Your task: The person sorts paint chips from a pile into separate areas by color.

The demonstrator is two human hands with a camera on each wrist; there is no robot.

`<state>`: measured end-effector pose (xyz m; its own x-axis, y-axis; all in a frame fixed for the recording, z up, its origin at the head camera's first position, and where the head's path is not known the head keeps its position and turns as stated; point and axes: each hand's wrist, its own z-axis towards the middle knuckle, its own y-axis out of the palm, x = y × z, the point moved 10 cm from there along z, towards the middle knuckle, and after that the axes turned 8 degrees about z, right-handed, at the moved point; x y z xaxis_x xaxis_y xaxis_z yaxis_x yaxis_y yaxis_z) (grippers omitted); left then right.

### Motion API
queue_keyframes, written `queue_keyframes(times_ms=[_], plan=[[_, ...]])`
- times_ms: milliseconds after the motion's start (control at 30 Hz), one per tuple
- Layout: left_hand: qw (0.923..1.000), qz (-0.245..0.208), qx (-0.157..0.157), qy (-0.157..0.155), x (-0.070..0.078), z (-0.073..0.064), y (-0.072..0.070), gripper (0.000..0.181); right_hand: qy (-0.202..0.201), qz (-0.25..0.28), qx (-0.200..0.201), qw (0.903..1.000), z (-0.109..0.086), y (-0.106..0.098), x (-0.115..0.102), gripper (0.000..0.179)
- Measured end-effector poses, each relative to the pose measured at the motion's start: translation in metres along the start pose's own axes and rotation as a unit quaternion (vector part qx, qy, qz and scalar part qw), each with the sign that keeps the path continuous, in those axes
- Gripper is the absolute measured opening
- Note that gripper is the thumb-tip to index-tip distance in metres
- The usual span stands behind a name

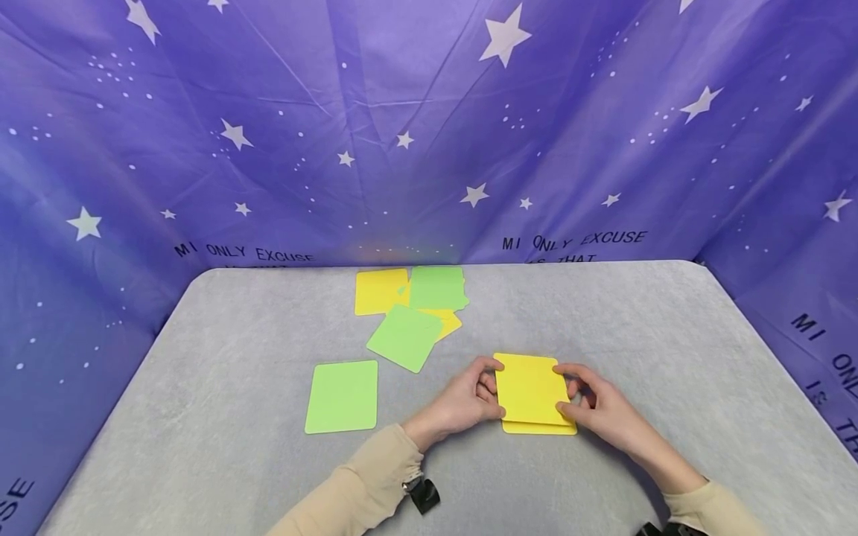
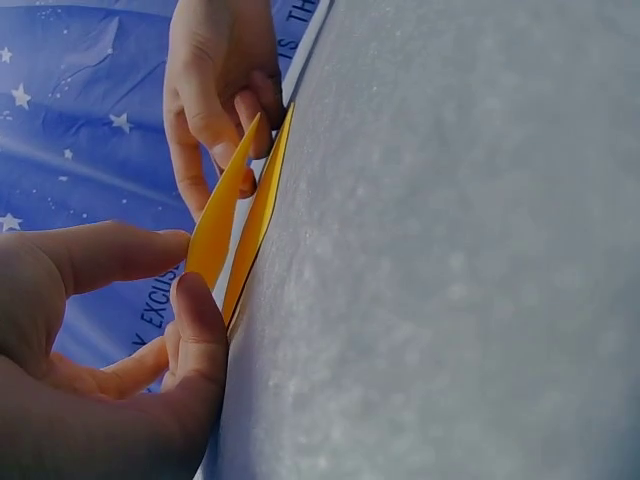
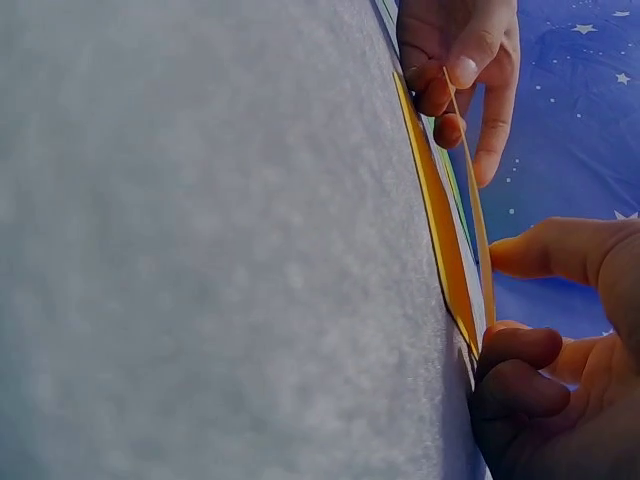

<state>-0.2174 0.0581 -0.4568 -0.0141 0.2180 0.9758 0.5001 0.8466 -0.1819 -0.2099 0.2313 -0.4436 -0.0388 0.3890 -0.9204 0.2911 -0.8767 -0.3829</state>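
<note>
Between both hands is a square yellow card point(image 1: 532, 388), held slightly above a second yellow card point(image 1: 539, 429) that lies on the table. My left hand point(image 1: 467, 396) pinches the upper card's left edge with thumb and fingers. On the opposite edge, my right hand point(image 1: 603, 408) grips it the same way. Both wrist views show a gap between the upper card point(image 2: 222, 222) and the lower card point(image 3: 447, 245). The lower card is mostly covered in the head view; only its front strip shows.
A green card point(image 1: 342, 397) lies alone left of my left hand. Farther back, another green card point(image 1: 404, 339) overlaps a yellow one point(image 1: 450, 324). Near the grey table's point(image 1: 221, 357) back edge lie a yellow card point(image 1: 378, 292) and a green card point(image 1: 436, 288). Star-patterned cloth point(image 1: 402, 134) surrounds the table.
</note>
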Motion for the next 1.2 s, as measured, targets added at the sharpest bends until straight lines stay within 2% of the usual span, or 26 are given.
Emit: queue_keyframes(times_ms=[300, 600, 967, 1200], plan=[[0.9983, 0.057, 0.009, 0.003, 0.004, -0.002, 0.0, 0.047, 0.029, 0.005, 0.009, 0.9995, -0.004, -0.003, 0.004, 0.053], [0.9952, 0.095, 0.023, 0.009, 0.004, -0.01, -0.011, 0.035, 0.031, 0.022, 0.015, 0.9992, -0.006, -0.005, 0.006, 0.053], [0.9931, 0.112, 0.03, 0.019, 0.001, -0.022, -0.039, 0.032, 0.014, 0.027, 0.017, 0.9994, -0.005, -0.005, 0.001, 0.052], [0.9917, 0.115, 0.05, 0.027, 0.001, -0.027, -0.06, 0.031, 0.005, 0.027, 0.025, 0.9993, 0.002, -0.004, -0.007, 0.053]])
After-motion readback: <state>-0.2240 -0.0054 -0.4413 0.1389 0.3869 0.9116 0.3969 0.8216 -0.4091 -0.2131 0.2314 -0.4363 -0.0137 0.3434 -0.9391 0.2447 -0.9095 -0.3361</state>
